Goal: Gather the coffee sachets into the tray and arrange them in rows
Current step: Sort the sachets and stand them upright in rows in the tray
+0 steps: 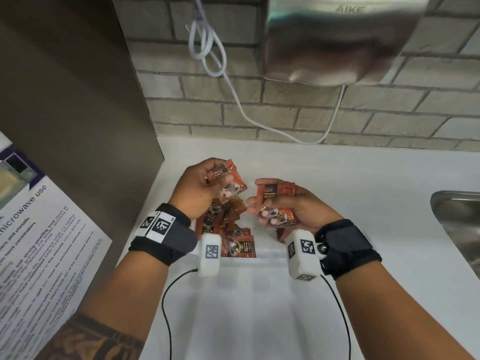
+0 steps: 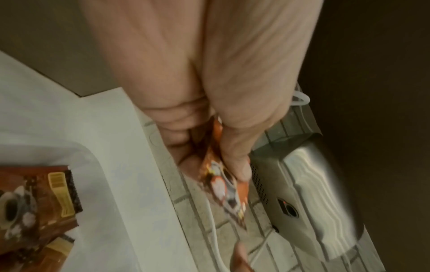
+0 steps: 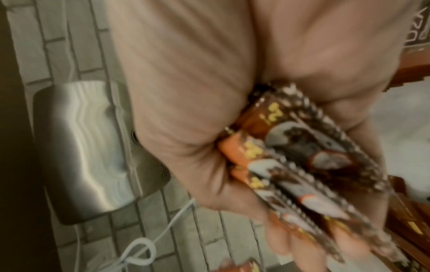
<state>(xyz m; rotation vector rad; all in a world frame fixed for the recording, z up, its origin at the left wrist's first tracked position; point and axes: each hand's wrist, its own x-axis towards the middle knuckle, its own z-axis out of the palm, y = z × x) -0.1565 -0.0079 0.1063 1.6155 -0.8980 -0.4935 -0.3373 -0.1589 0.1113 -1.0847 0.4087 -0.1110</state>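
Orange-brown coffee sachets lie in a loose pile (image 1: 233, 229) inside a white tray (image 1: 259, 294) on the counter. My left hand (image 1: 205, 185) holds a few sachets (image 1: 231, 180) above the pile, thumb and fingers pinching them; the left wrist view shows one sachet (image 2: 221, 182) edge-on between thumb and fingers. To the right of it my right hand (image 1: 283, 206) grips a stack of several sachets (image 1: 275, 203), seen close up as a stack (image 3: 309, 156) pressed against the palm in the right wrist view. Both hands hover over the tray's far end.
A steel hand dryer (image 1: 337, 40) hangs on the brick wall above, with a white cord (image 1: 233, 100) looping down to the counter. A steel sink (image 1: 459, 224) is at the right. A brown cabinet side (image 1: 78, 100) and a microwave notice (image 1: 39, 255) stand at the left.
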